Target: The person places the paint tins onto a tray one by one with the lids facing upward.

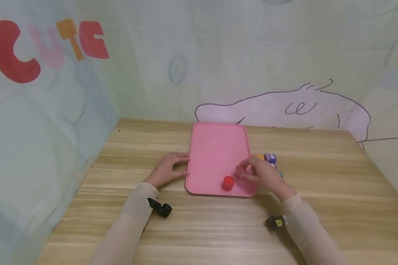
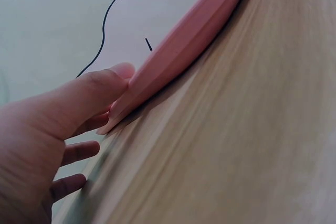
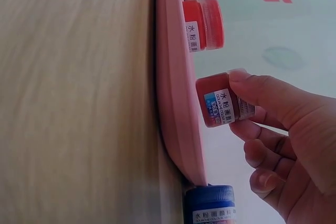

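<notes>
My right hand [image 1: 263, 173] pinches a brownish-red gouache paint jar [image 3: 218, 100] between thumb and fingers, close over the pink tray [image 1: 215, 147]. The jar is slightly tilted, its printed label facing the right wrist camera. A bright red paint jar [image 1: 228, 183] stands upright on the tray's near part, just left of the held one. At the tray's left edge, my left hand [image 1: 167, 169] touches the rim with thumb and fingertips, the fingers loosely spread. In the left wrist view the thumb [image 2: 113, 77] lies against the rim.
Several more paint jars are on the wooden table [image 1: 199, 228] right of the tray, partly hidden by my right hand: an orange one [image 1: 259, 156], a purple one [image 1: 270, 158] and others. A blue-lidded jar [image 3: 210, 203] sits close beside the tray. A printed cloth backdrop [image 1: 152, 73] rises behind.
</notes>
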The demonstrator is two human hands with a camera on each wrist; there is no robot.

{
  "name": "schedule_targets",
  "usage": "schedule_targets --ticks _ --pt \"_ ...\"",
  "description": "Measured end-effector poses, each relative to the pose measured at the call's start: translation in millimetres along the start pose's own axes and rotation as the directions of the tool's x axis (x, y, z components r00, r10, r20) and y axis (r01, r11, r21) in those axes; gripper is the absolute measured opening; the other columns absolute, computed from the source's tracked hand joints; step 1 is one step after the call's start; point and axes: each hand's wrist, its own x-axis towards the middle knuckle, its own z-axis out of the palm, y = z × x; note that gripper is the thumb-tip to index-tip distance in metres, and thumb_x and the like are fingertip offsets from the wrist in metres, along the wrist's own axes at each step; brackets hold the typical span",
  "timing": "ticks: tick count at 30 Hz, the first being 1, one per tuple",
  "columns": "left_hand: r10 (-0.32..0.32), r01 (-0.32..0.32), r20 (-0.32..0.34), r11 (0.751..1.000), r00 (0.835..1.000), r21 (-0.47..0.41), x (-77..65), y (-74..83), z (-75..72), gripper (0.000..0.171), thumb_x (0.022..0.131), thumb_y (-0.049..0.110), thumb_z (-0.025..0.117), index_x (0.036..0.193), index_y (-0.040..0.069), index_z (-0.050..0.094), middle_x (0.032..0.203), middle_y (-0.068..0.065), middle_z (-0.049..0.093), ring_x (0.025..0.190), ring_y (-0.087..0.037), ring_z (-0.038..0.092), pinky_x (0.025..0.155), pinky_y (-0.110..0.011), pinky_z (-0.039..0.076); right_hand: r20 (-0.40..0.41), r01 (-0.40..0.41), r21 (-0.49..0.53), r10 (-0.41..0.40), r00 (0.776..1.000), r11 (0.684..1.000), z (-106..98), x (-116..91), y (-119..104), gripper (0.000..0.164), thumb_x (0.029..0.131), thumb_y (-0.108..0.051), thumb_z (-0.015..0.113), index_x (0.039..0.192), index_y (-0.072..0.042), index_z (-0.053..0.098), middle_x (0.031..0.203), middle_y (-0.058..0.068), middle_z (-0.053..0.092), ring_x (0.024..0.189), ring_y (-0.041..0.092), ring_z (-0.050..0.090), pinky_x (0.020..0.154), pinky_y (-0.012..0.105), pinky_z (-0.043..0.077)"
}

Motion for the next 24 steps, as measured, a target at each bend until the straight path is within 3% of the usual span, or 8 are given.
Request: schedule_targets --ticks 10,24 --pt "0.002 -0.002 -0.002 1.0 1.0 0.008 0.5 -0.3 -0.3 0.055 0.083 0.037 0.074 0.13 0.012 0.06 0.14 -0.007 0.056 0.133 -0.031 0.046 0.114 -0.054 0.031 0.011 0.013 0.012 -0.013 1.0 1.0 5.6 5.9 -2.9 0.03 0.083 -0.017 0.075 0.112 -0.014 0.067 0.102 -0.001 0.065 0.084 0.014 0.053 0.071 0.024 0.05" --pt "0.02 -0.02 -0.016 1.0 1.0 0.017 -0.4 -0.1 1.0 0.053 0.083 0.038 0.074 0.128 0.011 0.062 0.137 -0.007 0.058 0.13 -0.031 0.048 0.112 -0.055 0.033 0.024 0.032 0.051 -0.033 0.999 0.998 12.8 12.8 -3.3 0.029 0.084 -0.017 0.075 0.111 -0.016 0.068 0.102 -0.004 0.065 0.084 0.014 0.052 0.072 0.024 0.048"
